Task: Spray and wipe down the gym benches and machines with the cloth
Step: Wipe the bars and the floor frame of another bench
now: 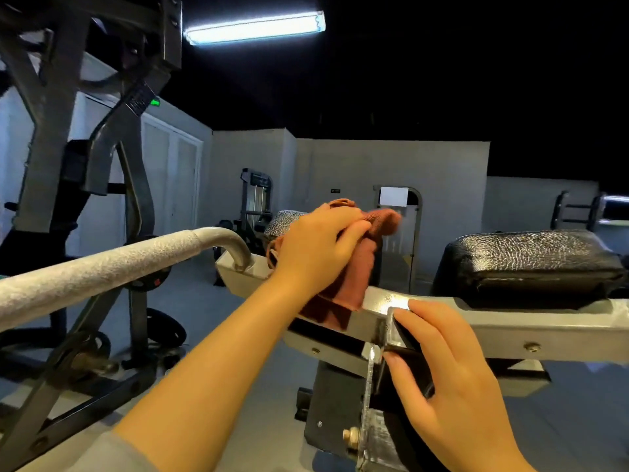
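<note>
On the machine's grey frame bar (493, 321) our left hand (316, 247) grips the bunched red cloth (354, 267) while our right hand (452, 379) rests flat-fingered on the bracket (391, 332), holding nothing; we should wipe with firm overlapping strokes.

Left hand (318, 247) reaches forward, its grip curled tight; right hand (446, 376) rests flat, fingers straight.
</note>
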Demonstrator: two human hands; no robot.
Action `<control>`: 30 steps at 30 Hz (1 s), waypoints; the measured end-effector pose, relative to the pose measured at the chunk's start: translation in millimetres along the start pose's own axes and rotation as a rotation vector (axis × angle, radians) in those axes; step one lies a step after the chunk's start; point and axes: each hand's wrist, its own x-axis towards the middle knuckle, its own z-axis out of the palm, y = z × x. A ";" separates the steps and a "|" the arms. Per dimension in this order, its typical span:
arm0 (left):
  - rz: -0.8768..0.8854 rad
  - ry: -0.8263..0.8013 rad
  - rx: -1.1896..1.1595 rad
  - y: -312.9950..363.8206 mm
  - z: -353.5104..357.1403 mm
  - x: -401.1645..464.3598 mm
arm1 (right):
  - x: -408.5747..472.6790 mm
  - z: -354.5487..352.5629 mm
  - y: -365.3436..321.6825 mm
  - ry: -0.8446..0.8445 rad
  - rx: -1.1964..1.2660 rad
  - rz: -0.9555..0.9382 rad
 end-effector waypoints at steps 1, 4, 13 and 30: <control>-0.063 -0.008 0.030 -10.5 -8.9 6.0 | -0.3 0.3 0.8 0.000 0.000 0.000; -0.280 0.030 0.126 -42.0 -26.0 16.8 | -0.6 2.1 1.6 0.014 0.007 0.009; -0.070 -0.109 0.110 32.4 27.5 14.8 | 0.3 3.3 1.5 0.023 -0.005 -0.005; -0.177 0.112 -0.023 -1.3 9.5 4.7 | 0.3 2.2 0.2 0.011 0.030 0.053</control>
